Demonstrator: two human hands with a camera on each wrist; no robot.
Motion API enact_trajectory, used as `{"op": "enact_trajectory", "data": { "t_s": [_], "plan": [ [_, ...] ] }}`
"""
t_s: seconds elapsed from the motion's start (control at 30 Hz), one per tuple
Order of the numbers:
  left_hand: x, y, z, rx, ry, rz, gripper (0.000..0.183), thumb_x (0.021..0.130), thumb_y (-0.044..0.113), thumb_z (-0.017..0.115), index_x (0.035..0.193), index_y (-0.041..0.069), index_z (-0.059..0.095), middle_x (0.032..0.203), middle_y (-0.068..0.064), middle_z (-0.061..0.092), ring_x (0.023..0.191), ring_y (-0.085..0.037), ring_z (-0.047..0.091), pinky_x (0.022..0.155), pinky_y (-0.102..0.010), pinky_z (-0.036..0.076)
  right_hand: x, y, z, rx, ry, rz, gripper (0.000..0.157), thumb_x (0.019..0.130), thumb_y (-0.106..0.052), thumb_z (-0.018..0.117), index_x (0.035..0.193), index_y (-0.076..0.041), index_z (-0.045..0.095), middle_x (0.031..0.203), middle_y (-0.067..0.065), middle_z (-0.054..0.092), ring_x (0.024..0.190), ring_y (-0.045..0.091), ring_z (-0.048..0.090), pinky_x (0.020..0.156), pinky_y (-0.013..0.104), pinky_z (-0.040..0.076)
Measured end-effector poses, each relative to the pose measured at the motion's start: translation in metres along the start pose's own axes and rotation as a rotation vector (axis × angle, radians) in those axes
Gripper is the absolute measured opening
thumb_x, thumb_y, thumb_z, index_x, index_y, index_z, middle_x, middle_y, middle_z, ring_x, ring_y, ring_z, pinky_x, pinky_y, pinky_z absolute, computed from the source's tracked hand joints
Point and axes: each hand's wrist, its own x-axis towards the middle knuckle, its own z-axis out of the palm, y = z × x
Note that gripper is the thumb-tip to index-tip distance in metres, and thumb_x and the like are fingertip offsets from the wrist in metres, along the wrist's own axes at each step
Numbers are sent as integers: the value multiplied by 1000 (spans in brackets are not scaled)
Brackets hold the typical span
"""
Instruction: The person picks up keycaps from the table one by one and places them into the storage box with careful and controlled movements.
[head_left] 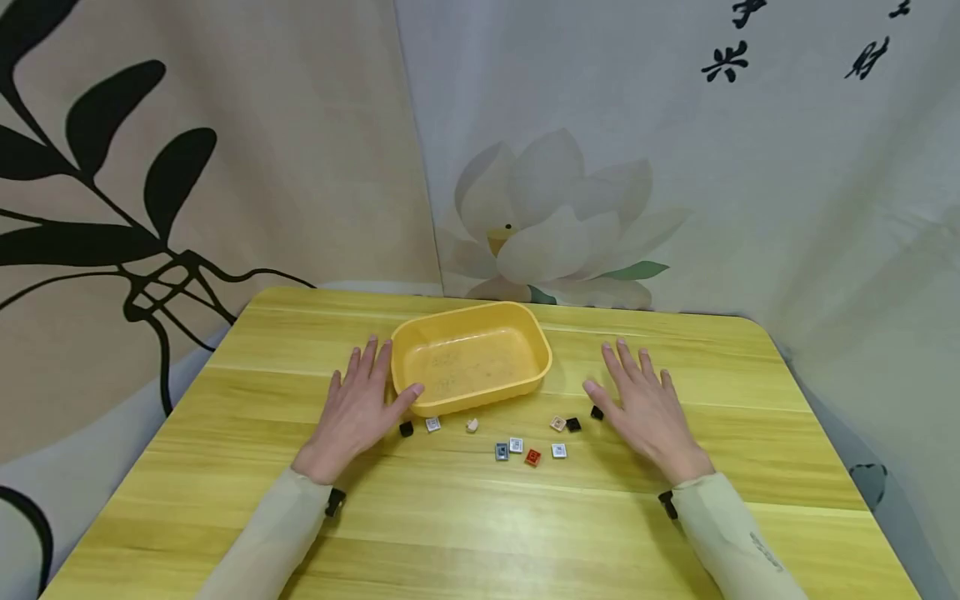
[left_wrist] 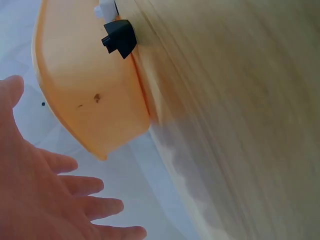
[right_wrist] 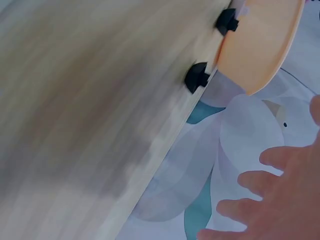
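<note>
My left hand (head_left: 358,415), fingers spread and straight, is beside the left end of a yellow plastic tray (head_left: 536,385); its thumb overlaps the tray's near corner in the head view. To the right of the tray, my right hand (head_left: 651,417) is also spread, holding nothing. Between the hands, several small square pieces that look like keyboard switches lie scattered: a black one (head_left: 407,429) by the left thumb, a white one (head_left: 558,451), a red one (head_left: 532,457), a grey-blue one (head_left: 502,452), and a black one (head_left: 597,412) near the right thumb. In the left wrist view, a black piece (left_wrist: 121,38) shows a stub on top.
The wooden table (head_left: 450,533) has a rounded far edge, and a printed curtain (head_left: 675,167) hangs behind it. A small pale piece (head_left: 472,425) lies just in front of the tray. Dark specks mark the tray's floor.
</note>
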Motion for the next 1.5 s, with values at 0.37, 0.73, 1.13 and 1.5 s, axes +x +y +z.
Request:
{"op": "enact_trajectory", "data": {
  "t_s": [0.37,0.73,1.13,1.5],
  "plan": [
    [4,-2,6,-117,18,-19,101,101,70,45,165,-1,13,169,-26,17,152,-51,18,114,-75,19,17,-19,7,70,-5,-38,78,109,-62,26,166,-9,22,171,15,17,156,46,12,118,70,16],
    [6,3,7,-151,-7,-30,102,101,68,47,164,-4,12,168,-26,20,152,-51,18,115,-73,20,33,-44,20,155,-28,-88,69,112,-50,32,165,-7,25,169,15,26,154,46,18,118,69,21],
    [10,9,11,-131,-19,-13,105,100,68,50,163,-7,12,168,-26,17,153,-50,17,113,-75,22,35,-50,24,129,-69,-94,63,113,-41,37,162,0,29,167,16,30,154,45,22,117,67,25],
    [25,25,13,-105,-71,26,104,99,70,50,164,-4,15,169,-23,17,154,-49,15,113,-75,21,21,-37,18,104,-34,-70,62,114,-39,36,160,2,32,165,17,33,154,44,22,117,67,23]
  ]
}}
